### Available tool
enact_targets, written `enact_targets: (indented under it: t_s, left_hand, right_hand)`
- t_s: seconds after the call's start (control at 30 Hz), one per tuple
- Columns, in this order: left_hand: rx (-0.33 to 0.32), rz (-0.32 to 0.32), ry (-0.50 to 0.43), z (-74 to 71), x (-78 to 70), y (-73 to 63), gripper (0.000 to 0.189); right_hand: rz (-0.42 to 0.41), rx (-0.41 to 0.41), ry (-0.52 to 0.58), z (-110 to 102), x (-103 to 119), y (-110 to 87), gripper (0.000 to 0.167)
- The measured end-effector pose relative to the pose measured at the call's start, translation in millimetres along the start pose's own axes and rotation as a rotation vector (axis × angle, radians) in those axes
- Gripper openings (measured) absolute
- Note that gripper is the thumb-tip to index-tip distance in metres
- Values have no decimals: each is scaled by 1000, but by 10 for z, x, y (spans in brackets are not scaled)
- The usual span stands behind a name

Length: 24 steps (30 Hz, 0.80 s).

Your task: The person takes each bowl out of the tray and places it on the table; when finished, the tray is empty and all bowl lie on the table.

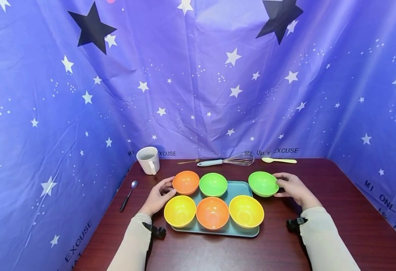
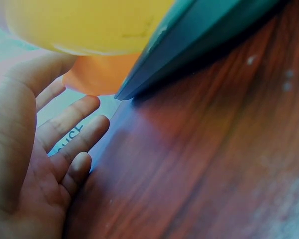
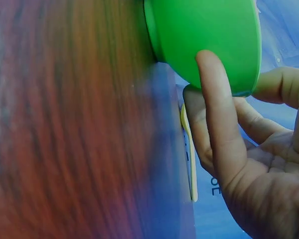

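Note:
My left hand (image 1: 159,196) holds an orange bowl (image 1: 186,183) by its left side, thumb in front and fingers behind, at the far left corner of the teal tray (image 1: 236,188). In the left wrist view the lower fingers (image 2: 82,139) are relaxed beneath it. With thumb and fingers around its right side, my right hand (image 1: 294,188) grips a green bowl (image 1: 264,184) just right of the tray. Another green bowl (image 1: 213,184) sits on the tray behind a front row: a yellow bowl (image 1: 180,211), an orange bowl (image 1: 213,213) and another yellow bowl (image 1: 246,211).
A white mug (image 1: 148,160) stands back left, with a dark-handled spoon (image 1: 128,196) in front of it. Along the back edge lie a small thin spoon (image 1: 189,162), a whisk (image 1: 226,160) and a pale yellow spoon (image 1: 279,160). Star-patterned cloth (image 1: 198,94) hangs close around the table.

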State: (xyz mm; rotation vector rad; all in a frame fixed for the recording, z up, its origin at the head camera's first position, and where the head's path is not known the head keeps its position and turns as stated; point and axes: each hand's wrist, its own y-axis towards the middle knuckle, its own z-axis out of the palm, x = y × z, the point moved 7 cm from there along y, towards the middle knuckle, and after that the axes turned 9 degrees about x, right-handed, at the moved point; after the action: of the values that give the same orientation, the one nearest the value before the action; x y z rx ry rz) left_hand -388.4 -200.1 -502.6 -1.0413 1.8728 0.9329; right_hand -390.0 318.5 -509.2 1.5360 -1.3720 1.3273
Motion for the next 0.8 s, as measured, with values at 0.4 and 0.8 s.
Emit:
enact_targets:
  t_s: [0.4, 0.8]
  left_hand:
    - [9, 55, -13, -5, -53, -12, 56]
    - [10, 22, -32, -10, -60, -23, 57]
  right_hand:
    - [-12, 4, -9, 12, 28, -16, 50]
    - [-14, -13, -100, -15, 82, -33, 50]
